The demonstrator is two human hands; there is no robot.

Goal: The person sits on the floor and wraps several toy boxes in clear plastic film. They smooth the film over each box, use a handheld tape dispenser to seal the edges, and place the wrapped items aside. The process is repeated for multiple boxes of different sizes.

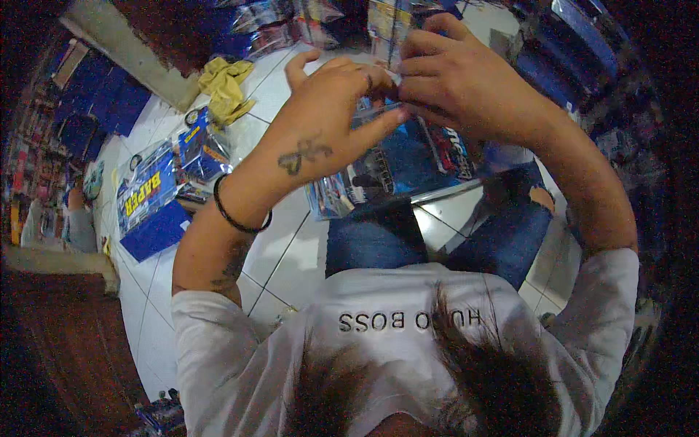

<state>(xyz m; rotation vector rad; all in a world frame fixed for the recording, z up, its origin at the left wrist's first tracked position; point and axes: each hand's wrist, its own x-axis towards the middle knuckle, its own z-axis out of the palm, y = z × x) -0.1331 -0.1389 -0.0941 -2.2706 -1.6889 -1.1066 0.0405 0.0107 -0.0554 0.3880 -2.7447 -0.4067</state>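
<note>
In front of me, over my lap, is a clear plastic-wrapped package (411, 153) with dark blue and black contents and printed panels. My left hand (328, 102) comes at its upper edge, fingers bent and thumb stretched along the wrapping, closed on the plastic there. Against those fingertips, my right hand (466, 84) has its fingers curled and pinched together at the same edge. What lies between the right fingertips is hidden. A black band circles my left wrist.
On the white tiled floor (280, 255) to the left lie blue and yellow packages in clear wrap (156, 182) and a yellow cloth (226, 84). Several wrapped packs (291, 22) stand at the far side. A pale post (131, 54) slants at upper left. Shelves line the right.
</note>
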